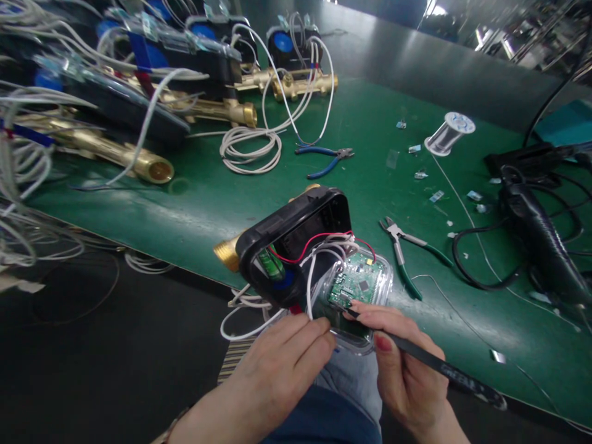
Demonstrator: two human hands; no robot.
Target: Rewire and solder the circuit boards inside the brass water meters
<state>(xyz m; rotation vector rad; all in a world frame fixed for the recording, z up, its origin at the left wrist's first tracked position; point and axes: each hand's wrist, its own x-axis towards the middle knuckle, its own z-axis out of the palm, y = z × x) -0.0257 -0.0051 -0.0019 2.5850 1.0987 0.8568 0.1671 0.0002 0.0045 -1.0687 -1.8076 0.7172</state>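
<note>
My left hand (277, 364) is closed, its fingers pinching the white wires (311, 290) at the near edge of a black meter housing (296, 240) with a brass fitting (226, 253). Red and white wires run from the housing to a green circuit board (356, 280) that lies in a clear plastic cover (383, 290). My right hand (407, 364) is closed on a thin black tool (444, 370), like a pen or tweezers. The tool's tip touches the near edge of the board. A green battery (271, 265) shows inside the housing.
Green-handled cutters (404, 259) and blue-handled pliers (326, 159) lie on the green mat (208, 197). A solder spool (446, 132) stands far right. Several brass-bodied meters with white cables (139, 111) crowd the far left. A black cabled tool (536, 228) lies right.
</note>
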